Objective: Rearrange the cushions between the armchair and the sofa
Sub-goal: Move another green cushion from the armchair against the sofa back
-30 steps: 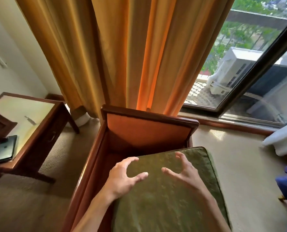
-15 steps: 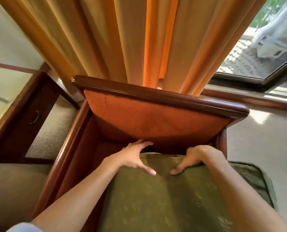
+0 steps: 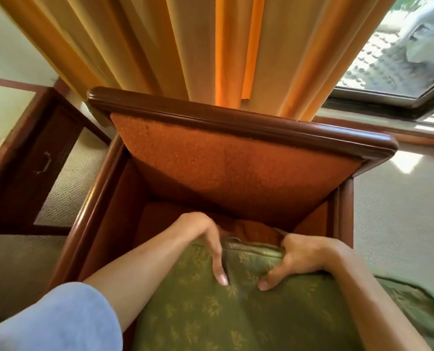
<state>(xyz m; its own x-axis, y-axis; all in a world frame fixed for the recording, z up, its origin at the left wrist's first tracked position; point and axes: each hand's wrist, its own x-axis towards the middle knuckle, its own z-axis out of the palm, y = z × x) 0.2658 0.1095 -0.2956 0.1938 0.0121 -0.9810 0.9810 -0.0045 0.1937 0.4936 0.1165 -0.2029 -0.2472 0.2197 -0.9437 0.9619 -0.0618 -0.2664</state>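
A green patterned cushion [image 3: 236, 317] lies on the seat of a wooden armchair [image 3: 236, 122] with an orange padded back. My left hand [image 3: 205, 239] grips the cushion's far edge, fingers over the back and thumb lying on top. My right hand [image 3: 299, 259] grips the same edge a little to the right, its thumb pressing into the top fabric. The cushion's right corner [image 3: 418, 307] sticks out past the chair's right arm. Orange seat fabric [image 3: 256, 229] shows just behind the cushion. No sofa is in view.
Orange-gold curtains [image 3: 210, 46] hang right behind the chair. A dark wooden desk with a drawer handle [image 3: 43, 163] stands to the left, with carpet [image 3: 74, 178] between it and the chair. A window [image 3: 401, 54] is at upper right. Pale carpet [image 3: 401, 224] lies to the right.
My hands went from hovering spread over the cushion to reaching its far edge and gripping it. I have leaned in closer over the chair.
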